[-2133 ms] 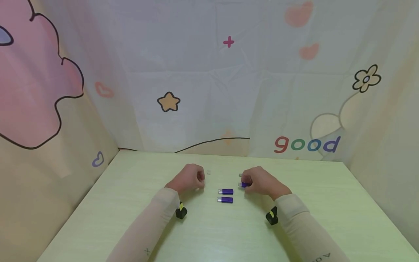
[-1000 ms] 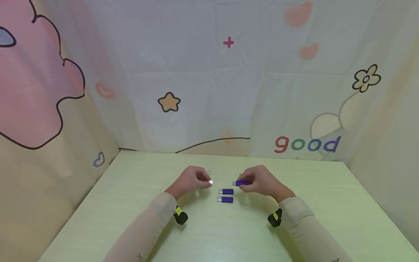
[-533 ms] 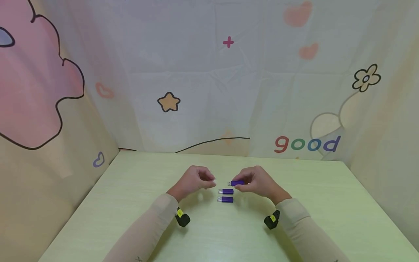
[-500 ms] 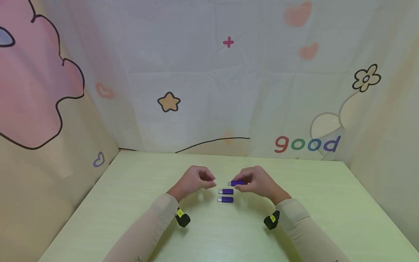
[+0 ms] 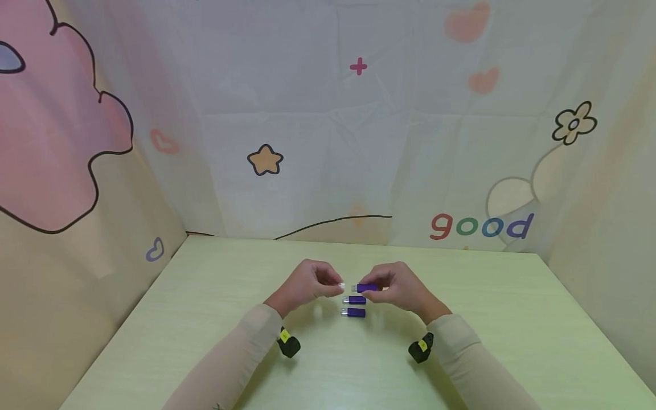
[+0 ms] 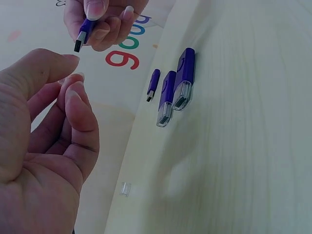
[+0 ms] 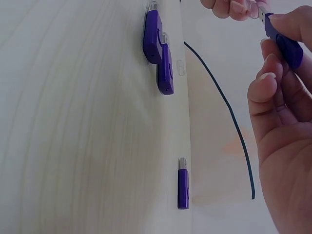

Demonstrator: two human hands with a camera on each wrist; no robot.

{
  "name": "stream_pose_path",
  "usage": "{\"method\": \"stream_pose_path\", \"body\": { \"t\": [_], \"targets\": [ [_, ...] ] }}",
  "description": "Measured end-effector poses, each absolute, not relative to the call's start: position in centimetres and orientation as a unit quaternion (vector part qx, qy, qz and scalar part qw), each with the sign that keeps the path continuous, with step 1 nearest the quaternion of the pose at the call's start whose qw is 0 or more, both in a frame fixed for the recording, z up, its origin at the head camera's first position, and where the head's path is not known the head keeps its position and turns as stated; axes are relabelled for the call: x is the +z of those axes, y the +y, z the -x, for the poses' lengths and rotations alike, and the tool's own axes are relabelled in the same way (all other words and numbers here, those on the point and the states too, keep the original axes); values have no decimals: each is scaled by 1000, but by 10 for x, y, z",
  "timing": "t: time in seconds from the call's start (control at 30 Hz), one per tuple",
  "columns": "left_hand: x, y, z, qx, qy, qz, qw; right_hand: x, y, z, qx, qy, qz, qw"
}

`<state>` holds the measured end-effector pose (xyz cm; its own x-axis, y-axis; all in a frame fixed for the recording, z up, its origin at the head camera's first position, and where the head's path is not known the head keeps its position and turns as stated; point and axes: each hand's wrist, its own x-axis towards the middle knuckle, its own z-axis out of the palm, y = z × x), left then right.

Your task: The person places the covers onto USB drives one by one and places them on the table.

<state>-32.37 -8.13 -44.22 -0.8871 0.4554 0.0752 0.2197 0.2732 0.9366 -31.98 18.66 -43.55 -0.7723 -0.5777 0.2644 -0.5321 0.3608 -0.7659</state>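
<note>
My left hand (image 5: 310, 282) pinches a small clear cap (image 7: 252, 9) between thumb and fingertips; fingers mostly hide it in the left wrist view. My right hand (image 5: 402, 289) grips a purple USB flash drive (image 7: 286, 46), its bare metal plug aimed left at the cap. A small gap separates plug and cap. Below the hands, two purple drives with clear caps on, a farther one (image 5: 357, 300) and a nearer one (image 5: 357, 313), lie side by side on the table. Another drive (image 7: 183, 189), uncapped, lies farther back, hidden by my right hand in the head view.
A loose clear cap (image 6: 125, 188) lies on the pale table (image 5: 328, 370) toward the back left, seen in both wrist views. Behind the table hangs a printed curtain (image 5: 307, 114). Each wrist carries a small black camera.
My right hand has lifted the uncapped drive and carried it left. My left hand has brought the clear cap rightward, so the two now nearly meet. The capped drives stay put.
</note>
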Motion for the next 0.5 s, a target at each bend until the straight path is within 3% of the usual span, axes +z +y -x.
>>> {"method": "stream_pose_path", "body": {
  "t": [0.3, 0.5],
  "targets": [
    [-443, -77, 322, 574, 781, -220, 109, -410, 177, 298, -470, 815, 339, 19],
    [-441, -75, 320, 575, 780, -220, 112, -423, 177, 309, -464, 823, 326, 22]
  ]
}}
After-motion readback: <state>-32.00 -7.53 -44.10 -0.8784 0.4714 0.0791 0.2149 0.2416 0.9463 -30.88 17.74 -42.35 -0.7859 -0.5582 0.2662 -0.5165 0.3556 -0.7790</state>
